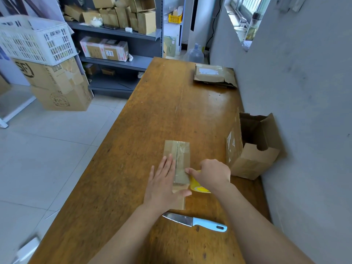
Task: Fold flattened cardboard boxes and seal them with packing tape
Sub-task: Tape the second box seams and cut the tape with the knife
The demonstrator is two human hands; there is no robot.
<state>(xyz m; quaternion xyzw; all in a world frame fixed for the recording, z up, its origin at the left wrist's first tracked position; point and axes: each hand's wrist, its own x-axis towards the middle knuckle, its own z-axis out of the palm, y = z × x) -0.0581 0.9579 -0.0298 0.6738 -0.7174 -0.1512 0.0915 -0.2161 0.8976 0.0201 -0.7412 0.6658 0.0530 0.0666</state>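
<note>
Lowest in the frame we list a kitchen knife [194, 221] with a blue handle and its blade pointing left. It lies flat on the wooden table [162, 103] between our forearms, just below the box's near edge.

Next is the left hand [165, 185]: fingers straight, palm pressed flat on the left half of the small cardboard box [181, 155], thumb across its near end. The box lies at centre frame with clear tape along its middle seam.

The right hand [213, 175] is curled round a yellow packing tape roll [196, 184] at the box's right edge, with the index finger stretched onto the taped top.

To the right we note an open cardboard box [251, 147], mouth gaping, close to the wall.

Above the work, bare wood runs wide to the table's far end, and the left table edge lies well apart from it.

At upper right, a stack of flattened cardboard [213, 75] sits beside the wall.
</note>
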